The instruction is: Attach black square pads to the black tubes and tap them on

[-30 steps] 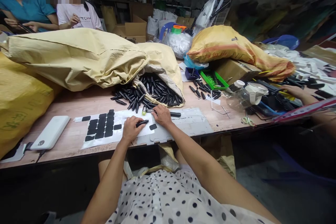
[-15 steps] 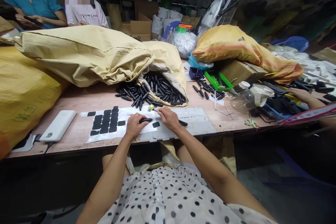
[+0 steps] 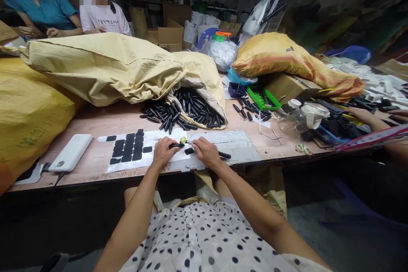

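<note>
My left hand (image 3: 162,151) is closed around a short black pen-shaped piece (image 3: 176,145), whose tip sticks out to the right. My right hand (image 3: 206,152) grips a small hammer (image 3: 225,155) with a thin metal shaft, a black handle and a round yellow-green head. The head is at the tip of the black piece; whether they touch I cannot tell. Below, between my hands, lies a loose black rounded pad (image 3: 189,151). Left of my left hand, a white sheet (image 3: 149,162) carries rows of similar black pads. A grey board (image 3: 242,146) lies under my right hand.
Black pieces (image 3: 204,112) spill from an open beige sack (image 3: 127,59). A white power bank (image 3: 72,153) is at left. Rightward are a green tray (image 3: 272,106), a clear jug (image 3: 293,125), scissors (image 3: 304,149) and another person's hand (image 3: 363,115). Two people sit across the table.
The hammer head has come down from above to the tip of the black piece, and my right hand has lowered slightly. My left hand has stayed in place.
</note>
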The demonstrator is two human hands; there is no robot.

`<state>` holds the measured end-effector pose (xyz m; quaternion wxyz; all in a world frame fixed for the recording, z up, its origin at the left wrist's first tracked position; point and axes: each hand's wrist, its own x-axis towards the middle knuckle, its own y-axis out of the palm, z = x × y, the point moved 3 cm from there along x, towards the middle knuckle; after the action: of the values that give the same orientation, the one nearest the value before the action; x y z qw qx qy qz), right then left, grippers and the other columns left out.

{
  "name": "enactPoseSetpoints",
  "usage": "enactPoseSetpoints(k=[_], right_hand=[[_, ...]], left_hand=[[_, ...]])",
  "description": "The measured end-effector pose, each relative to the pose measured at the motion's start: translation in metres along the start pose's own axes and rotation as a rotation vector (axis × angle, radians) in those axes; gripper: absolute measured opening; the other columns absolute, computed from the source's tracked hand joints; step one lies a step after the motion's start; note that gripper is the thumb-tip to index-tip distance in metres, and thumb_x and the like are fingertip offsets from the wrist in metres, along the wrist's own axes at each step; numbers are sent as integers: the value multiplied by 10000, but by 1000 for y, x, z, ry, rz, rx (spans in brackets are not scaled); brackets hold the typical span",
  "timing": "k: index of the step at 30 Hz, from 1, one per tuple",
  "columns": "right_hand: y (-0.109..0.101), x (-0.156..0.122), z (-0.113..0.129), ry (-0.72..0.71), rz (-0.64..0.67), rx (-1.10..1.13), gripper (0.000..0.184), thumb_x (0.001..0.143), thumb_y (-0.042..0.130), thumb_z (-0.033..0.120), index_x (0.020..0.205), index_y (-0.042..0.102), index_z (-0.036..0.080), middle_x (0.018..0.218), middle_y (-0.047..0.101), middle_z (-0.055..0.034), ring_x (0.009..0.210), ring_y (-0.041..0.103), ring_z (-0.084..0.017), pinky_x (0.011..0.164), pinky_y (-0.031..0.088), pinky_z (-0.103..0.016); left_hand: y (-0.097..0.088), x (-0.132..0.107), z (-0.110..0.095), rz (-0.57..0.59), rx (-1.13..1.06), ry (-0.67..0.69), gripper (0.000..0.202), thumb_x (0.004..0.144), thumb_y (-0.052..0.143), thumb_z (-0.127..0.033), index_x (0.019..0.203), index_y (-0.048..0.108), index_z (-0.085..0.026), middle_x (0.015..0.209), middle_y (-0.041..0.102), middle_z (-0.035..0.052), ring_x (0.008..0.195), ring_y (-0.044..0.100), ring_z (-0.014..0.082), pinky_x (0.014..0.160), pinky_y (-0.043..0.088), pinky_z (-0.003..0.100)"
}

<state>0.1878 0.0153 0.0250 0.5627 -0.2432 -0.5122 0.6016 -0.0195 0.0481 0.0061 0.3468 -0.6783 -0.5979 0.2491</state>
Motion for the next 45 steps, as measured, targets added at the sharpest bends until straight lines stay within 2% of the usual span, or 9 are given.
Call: enactPoseSetpoints(k=[4,10,14,21,27,36,39,41,45], right_hand=[[-2,5,8,-28,-31,21,283,1046,472,334,1178,719,295,996,686,-37,926,657,-162,747,479,-226],[8,11,15,-57,78,-27,254,1037,496,356,1149,720,321,983,679,-19,867,648,-160,671,450,-237],[7,27,9,-37,21,-22,266,1047,478,352,1165,711,306,1023,683,-28,928,645,-168,718,455,-244],[21,55,-8,-108,54,-113,229,1015,528,291,1101,732,233,1003,671,-83,954,584,-220,820,443,-312],[33,62,-17,-86,28,-99,208,996,552,272,1104,725,228,1015,660,-88,985,556,-237,852,418,-337],[35,65,-17,-50,35,-84,241,1029,512,327,1102,723,236,1035,658,-84,1027,548,-239,895,407,-345],[35,66,-16,-55,38,-94,249,1034,504,336,1101,721,234,1041,658,-87,1031,544,-242,894,402,-348],[35,66,-16,-56,37,-101,249,1035,505,341,1098,721,232,1037,658,-87,1024,543,-242,889,399,-347],[34,66,-15,-51,32,-114,244,1036,505,334,1093,716,227,1034,656,-88,1015,543,-242,879,401,-347]], left_hand=[[0,1,0,3,10,-7,132,808,742,-321,928,792,-299,921,694,18,944,595,236,850,470,346],[1,2,-1,9,29,-23,96,784,755,-309,876,772,-287,883,679,10,927,603,239,823,472,346],[1,1,-2,7,-2,-25,136,777,761,-302,909,784,-281,923,698,20,957,615,247,857,482,357],[1,-1,-2,-6,-20,0,161,771,742,-330,922,791,-301,950,712,20,945,608,256,883,497,389],[2,-3,-2,-2,14,8,181,769,751,-361,936,790,-302,942,706,26,943,601,259,879,482,385],[-2,-4,-1,-11,15,83,172,829,713,-399,924,771,-267,962,731,52,954,609,264,885,472,381],[-5,-17,-11,-42,-38,145,191,855,679,-413,916,760,-250,955,747,62,981,624,269,927,477,400],[-4,-37,-21,1,-110,176,224,880,641,-427,958,758,-252,940,755,58,940,645,255,902,501,389],[11,-89,-41,262,-270,211,289,914,563,-472,1017,755,-282,913,770,33,818,681,225,796,537,347]])
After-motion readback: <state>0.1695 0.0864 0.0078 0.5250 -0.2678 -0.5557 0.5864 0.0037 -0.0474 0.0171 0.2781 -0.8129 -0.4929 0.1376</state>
